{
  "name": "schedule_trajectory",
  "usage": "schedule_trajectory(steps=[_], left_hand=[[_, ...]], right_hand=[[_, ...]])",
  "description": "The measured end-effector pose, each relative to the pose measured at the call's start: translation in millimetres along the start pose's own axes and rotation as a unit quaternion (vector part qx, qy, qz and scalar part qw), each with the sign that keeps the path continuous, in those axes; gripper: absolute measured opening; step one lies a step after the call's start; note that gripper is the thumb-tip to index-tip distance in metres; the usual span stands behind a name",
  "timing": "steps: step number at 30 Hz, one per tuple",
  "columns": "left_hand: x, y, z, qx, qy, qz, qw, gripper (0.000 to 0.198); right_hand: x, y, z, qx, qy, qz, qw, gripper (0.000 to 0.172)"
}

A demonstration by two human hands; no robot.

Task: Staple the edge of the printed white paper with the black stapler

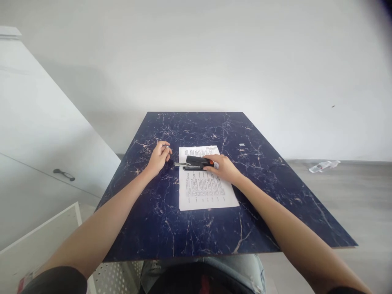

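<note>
A black stapler (199,161) with an orange mark lies across a printed sheet of paper (208,192), its metal staple tray (180,164) sticking out to the left. My right hand (225,166) grips the stapler's right end between thumb and fingers. Left of the paper, my left hand (159,157) hovers near the tray's tip without touching it. Its fingers are loosely curled and apart; a pale sliver shows between them, too small to make out.
A small whitish piece (241,144) lies on the dark blue marbled table (190,241), right of the paper. A white cabinet (45,122) with a black handle stands at left. Crumpled clear plastic (324,165) is on the floor at right. The wall is behind the table.
</note>
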State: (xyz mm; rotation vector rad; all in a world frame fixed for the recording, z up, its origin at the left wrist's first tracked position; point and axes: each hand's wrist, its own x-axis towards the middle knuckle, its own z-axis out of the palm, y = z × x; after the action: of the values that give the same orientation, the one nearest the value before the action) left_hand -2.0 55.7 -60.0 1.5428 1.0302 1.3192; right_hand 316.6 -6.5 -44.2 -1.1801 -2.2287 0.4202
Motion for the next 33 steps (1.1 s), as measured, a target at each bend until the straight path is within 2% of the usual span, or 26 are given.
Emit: schedule_trajectory(steps=[5,11,16,19,23,25,29,33], left_hand=[[1.4,-2.4,-0.8,-0.019,-0.006,-0.028,0.999,0.017],[1.1,-3.6,-2.5,-0.057,-0.049,-0.030,0.997,0.026],[-2.1,5.3,-1.8,0.081,-0.058,0.036,0.994,0.034],[-7.8,15.3,1.7,0.160,-0.063,0.084,0.982,0.035],[-17.6,25.2,9.5,0.280,-0.055,0.161,0.945,0.028],[-21.2,27.2,13.0,0.319,-0.078,0.191,0.925,0.025],[-22.7,26.9,14.2,0.345,-0.159,0.179,0.908,0.027],[-19.1,24.5,8.6,0.336,-0.189,0.149,0.911,0.024]], right_hand=[[1.3,-3.9,1.7,0.006,0.001,-0.002,1.000,0.036],[0.7,-4.0,-0.5,0.031,0.001,-0.004,1.000,0.037],[-0.3,-8.0,-1.1,0.022,-0.006,0.003,1.000,0.050],[-1.6,-5.9,-0.4,0.010,-0.001,0.001,1.000,0.050],[-2.5,2.1,1.2,-0.002,0.002,-0.004,1.000,0.053],[-2.2,4.9,2.3,-0.007,0.000,-0.005,1.000,0.056],[-1.4,6.2,3.8,-0.018,-0.008,-0.009,1.000,0.060],[-2.2,7.3,4.3,-0.020,-0.011,-0.012,1.000,0.064]])
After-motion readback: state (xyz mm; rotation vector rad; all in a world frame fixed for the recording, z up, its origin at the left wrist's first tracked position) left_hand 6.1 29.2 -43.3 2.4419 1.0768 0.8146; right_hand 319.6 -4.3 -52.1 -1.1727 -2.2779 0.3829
